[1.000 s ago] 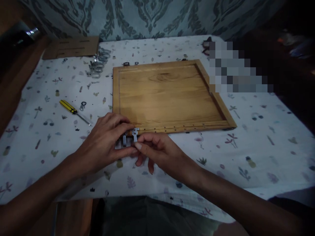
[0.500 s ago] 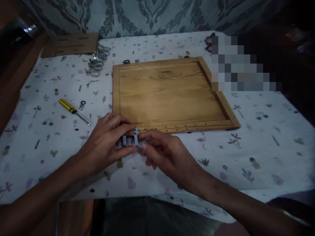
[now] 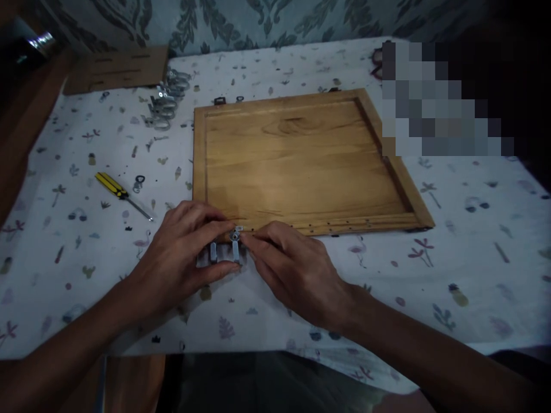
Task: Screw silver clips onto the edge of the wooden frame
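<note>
A framed wooden panel (image 3: 284, 160) lies flat on the cloth-covered table, with small dark holes along its front edge. At the left part of that edge is a silver metal bracket (image 3: 235, 251) with two upright legs and a small looped top. My left hand (image 3: 185, 252) is closed around the bracket, thumb below and fingers on the panel edge. My right hand (image 3: 297, 264) has its thumb and fingertips pinched together against the bracket's top. Whatever sits between those fingertips is hidden.
A yellow-and-black screwdriver (image 3: 123, 195) lies left of the panel, near a small metal ring piece (image 3: 138, 182). Several metal brackets (image 3: 166, 103) are grouped at the back left beside a slotted cardboard piece (image 3: 120, 70). A blurred-out patch (image 3: 434, 115) covers the back right.
My right hand has shifted from the bracket's lower leg up to its looped top, its fingers drawn into a pinch. My left hand keeps its hold. The view has shifted slightly.
</note>
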A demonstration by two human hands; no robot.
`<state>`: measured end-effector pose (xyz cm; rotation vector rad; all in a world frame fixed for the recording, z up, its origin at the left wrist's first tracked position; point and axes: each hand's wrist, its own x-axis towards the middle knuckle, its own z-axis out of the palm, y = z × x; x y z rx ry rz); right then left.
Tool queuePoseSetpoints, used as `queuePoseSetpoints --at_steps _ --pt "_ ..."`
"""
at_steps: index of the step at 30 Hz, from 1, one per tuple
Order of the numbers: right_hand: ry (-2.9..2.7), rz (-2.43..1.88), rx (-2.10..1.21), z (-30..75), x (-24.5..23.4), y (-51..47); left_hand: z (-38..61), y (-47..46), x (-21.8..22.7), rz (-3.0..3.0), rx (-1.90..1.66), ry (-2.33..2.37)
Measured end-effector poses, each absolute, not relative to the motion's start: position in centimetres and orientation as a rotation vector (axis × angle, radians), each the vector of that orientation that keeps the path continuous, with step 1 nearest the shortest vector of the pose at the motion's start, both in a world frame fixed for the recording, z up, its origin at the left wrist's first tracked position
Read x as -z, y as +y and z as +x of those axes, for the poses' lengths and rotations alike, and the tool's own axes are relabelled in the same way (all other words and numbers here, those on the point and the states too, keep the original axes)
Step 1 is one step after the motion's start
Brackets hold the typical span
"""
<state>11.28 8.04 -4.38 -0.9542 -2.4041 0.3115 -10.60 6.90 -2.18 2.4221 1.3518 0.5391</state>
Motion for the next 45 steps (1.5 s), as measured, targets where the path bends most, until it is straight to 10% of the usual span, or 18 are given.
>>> queuePoseSetpoints --at_steps 45 --pt "-2.438 -0.787 -0.053 11.72 4.73 8.21 -10.35 6.94 1.81 2.486 -0.566 1.328"
